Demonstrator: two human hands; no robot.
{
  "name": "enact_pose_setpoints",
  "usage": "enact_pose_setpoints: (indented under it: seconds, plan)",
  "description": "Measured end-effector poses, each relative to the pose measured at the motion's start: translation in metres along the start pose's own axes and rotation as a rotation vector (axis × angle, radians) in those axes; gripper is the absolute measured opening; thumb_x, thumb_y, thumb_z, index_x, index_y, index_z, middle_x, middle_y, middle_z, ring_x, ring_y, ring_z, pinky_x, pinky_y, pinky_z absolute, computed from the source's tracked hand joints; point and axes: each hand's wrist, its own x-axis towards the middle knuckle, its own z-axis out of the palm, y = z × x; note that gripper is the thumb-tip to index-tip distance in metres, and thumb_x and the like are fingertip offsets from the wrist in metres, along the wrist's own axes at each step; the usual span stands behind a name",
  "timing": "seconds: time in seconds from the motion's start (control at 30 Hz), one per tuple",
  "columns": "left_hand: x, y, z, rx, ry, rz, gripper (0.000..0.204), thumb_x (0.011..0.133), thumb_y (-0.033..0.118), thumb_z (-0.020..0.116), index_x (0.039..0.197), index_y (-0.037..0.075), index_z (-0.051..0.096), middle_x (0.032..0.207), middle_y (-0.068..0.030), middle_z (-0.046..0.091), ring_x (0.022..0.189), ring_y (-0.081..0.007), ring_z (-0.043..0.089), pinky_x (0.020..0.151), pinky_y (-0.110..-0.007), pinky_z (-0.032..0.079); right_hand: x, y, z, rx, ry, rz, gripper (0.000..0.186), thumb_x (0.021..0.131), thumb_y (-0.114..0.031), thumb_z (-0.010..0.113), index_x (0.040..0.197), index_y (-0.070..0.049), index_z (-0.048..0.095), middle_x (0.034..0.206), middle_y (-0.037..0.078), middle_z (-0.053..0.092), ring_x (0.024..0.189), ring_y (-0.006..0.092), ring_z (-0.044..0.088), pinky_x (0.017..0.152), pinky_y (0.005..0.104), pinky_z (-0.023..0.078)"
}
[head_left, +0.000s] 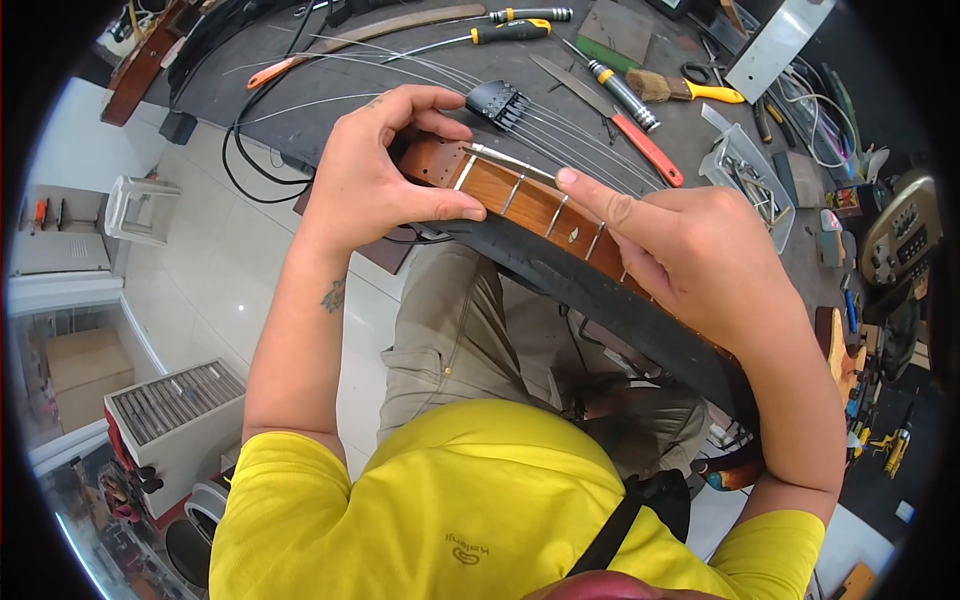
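Observation:
A brown wooden guitar neck [537, 206] with metal frets lies slantwise in front of me, along a long black support [600, 292]. My left hand [385, 165] is wrapped round its left end, the thumb pressed on the near edge and the fingers bent at the far side. A slim shiny metal strip [512, 160] lies along the neck's far edge. My right hand [690, 235] closes over the neck farther right, its index fingertip touching the strip's right end. The undersides of the right fingers are partly hidden. Just beyond the neck sits a black slotted piece [495, 102] with several guitar strings running through it.
On the dark workbench [350, 85] lie a yellow-black screwdriver [510, 32], a red-handled file [645, 148], a brush [685, 88] and a clear bin [745, 180] of metal parts. A black cable [240, 160] hangs off the left edge. A white stool [140, 205] stands left.

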Motion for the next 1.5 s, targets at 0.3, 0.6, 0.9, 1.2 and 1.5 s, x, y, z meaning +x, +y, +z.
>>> enact_pose_setpoints:
  seconds: [0.3,0.6,0.9,1.2,1.5]
  plan:
    - [-0.003,-0.005,-0.003,-0.005,0.024,-0.015,0.102,0.054,0.019,0.112,0.142,0.000,0.066,0.118,-0.0095,0.080,0.113,-0.0157,0.073,0.103,-0.030,0.057,-0.003,0.006,-0.001,0.013,0.073,-0.080,0.072,0.087,-0.003,0.078,0.154,-0.026,0.068,0.071,0.009,0.066,0.061,0.0310,0.065,0.059,0.0424,0.052]
    - [-0.005,-0.004,-0.003,-0.011,0.010,-0.005,0.101,0.055,0.017,0.112,0.142,0.000,0.065,0.119,-0.0103,0.080,0.111,-0.0159,0.075,0.101,-0.030,0.059,0.014,-0.003,0.013,-0.053,0.078,-0.093,0.073,0.088,-0.006,0.078,0.157,-0.024,0.065,0.072,0.008,0.067,0.062,0.0314,0.067,0.057,0.0429,0.053]
    - [-0.005,-0.007,-0.003,0.004,0.031,0.034,0.096,0.055,0.021,0.111,0.139,0.001,0.068,0.116,-0.0092,0.081,0.108,-0.0150,0.075,0.099,-0.030,0.059,0.011,-0.004,0.010,-0.076,0.050,-0.074,0.070,0.089,-0.007,0.077,0.156,-0.024,0.066,0.073,0.009,0.068,0.063,0.0318,0.068,0.058,0.0427,0.054]
    - [-0.004,-0.007,-0.001,-0.003,0.019,0.002,0.101,0.053,0.018,0.111,0.142,-0.001,0.065,0.119,-0.0104,0.080,0.111,-0.0153,0.074,0.099,-0.029,0.059,0.004,0.001,0.008,-0.104,0.048,-0.065,0.071,0.088,-0.006,0.079,0.156,-0.024,0.066,0.072,0.007,0.067,0.061,0.0298,0.065,0.058,0.0421,0.052]
    - [-0.003,-0.009,-0.001,-0.009,0.056,0.064,0.091,0.056,0.023,0.111,0.135,0.003,0.070,0.113,-0.0079,0.082,0.107,-0.0144,0.075,0.098,-0.031,0.060,0.006,0.004,-0.003,-0.041,0.021,-0.083,0.072,0.087,-0.004,0.077,0.156,-0.022,0.067,0.068,0.007,0.061,0.060,0.0290,0.063,0.057,0.0423,0.050]
